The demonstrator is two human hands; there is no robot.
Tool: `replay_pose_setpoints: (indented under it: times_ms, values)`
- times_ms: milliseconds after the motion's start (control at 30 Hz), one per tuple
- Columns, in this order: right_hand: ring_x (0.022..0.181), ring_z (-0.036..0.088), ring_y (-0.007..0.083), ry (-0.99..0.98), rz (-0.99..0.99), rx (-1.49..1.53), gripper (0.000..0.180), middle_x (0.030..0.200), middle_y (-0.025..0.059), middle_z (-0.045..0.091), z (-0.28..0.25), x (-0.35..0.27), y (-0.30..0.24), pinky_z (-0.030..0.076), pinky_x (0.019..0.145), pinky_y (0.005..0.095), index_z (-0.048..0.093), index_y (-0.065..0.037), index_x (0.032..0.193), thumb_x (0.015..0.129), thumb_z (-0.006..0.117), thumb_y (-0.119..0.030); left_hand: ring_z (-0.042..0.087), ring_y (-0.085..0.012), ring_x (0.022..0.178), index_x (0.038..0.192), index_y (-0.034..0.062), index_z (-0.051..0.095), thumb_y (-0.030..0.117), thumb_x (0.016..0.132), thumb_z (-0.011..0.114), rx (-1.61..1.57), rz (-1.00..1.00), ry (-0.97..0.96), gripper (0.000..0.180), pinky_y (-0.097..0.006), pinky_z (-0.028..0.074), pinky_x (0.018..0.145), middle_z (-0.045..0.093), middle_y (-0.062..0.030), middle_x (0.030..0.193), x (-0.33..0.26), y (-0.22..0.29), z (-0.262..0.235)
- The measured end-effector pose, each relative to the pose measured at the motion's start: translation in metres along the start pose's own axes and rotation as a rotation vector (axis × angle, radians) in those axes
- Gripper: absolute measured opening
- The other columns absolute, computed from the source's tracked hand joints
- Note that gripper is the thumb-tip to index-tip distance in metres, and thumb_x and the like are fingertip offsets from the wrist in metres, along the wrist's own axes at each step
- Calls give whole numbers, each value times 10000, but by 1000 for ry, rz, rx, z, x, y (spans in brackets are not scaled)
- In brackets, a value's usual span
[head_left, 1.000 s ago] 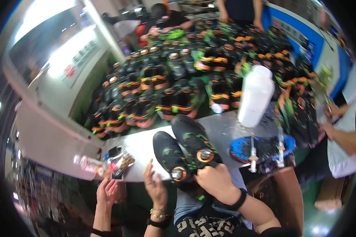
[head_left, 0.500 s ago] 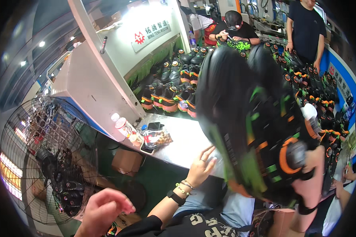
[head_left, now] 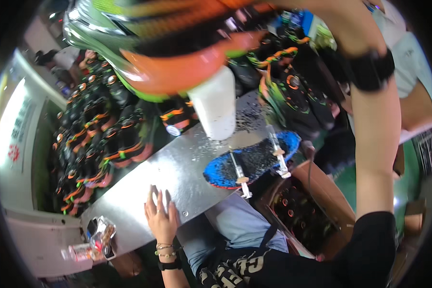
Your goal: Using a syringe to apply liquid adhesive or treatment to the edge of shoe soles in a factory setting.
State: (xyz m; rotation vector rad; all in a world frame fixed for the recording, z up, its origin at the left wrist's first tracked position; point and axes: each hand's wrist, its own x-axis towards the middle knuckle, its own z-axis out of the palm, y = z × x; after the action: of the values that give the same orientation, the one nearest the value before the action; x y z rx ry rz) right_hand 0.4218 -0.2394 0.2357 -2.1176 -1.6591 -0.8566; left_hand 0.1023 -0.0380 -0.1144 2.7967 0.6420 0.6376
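My left hand (head_left: 161, 216), with bracelets and a dark band at the wrist, lies over the near edge of a metal tabletop (head_left: 125, 194), fingers stretched out and nothing in them. My raised right arm leads to my right hand (head_left: 353, 21) at the top edge, where the fingers are partly cut off and blurred. It grips a black shoe (head_left: 173, 43) with orange and green trim, close before me and smeared by motion. Below the shoe shows a white, round-ended piece (head_left: 215, 108). On the table a blue sole-shaped pad (head_left: 216, 170) has a black, crumb-covered middle and two crosswise pegged bars.
Rows of black shoes (head_left: 105, 129) with orange and green trim line the far side. Black crumbs lie near the pad. A clear food bag (head_left: 103, 235) and a bottle (head_left: 79, 252) sit at the left end. A box of shoes (head_left: 295, 211) stands below. Other people are at the back and right.
The view has swung to the right. My right hand has lifted the shoe high across the view, and the blue pad has come into sight. My left hand remains by the table edge.
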Motion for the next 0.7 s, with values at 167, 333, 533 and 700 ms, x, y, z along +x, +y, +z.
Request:
replay_pose_setpoints:
  times_ms: [167,333,533,700]
  values:
    - [861,667,264,20,-276,-63,188,912,191,707,-3,37,82,517,803,347,701,-27,963,829,675,-156,441,-345,1316,1298,31,565,150,882,593,-2,-24,-50,434,-468,322,1091,433,-131,1487,1,13,8]
    - [821,645,210,-175,75,-175,262,965,174,717,-24,37,63,516,789,319,661,-37,1132,888,624,-124,384,-340,1377,1296,73,571,180,881,625,23,-69,-73,432,-513,266,1125,437,-126,1484,-8,3,7]
    - [761,629,139,-291,68,-177,268,904,117,732,-16,43,120,508,712,289,659,0,1114,892,643,-149,391,-343,1373,1302,76,567,187,879,630,-7,-85,-46,442,-516,267,1125,440,-124,1482,-8,-3,4]
    - [744,624,134,-494,256,-180,248,890,89,733,-10,14,149,499,694,295,676,-14,1075,890,659,-178,405,-350,1364,1306,76,561,189,872,635,-58,-89,-28,455,-520,273,1122,446,-126,1477,-1,-1,-2]
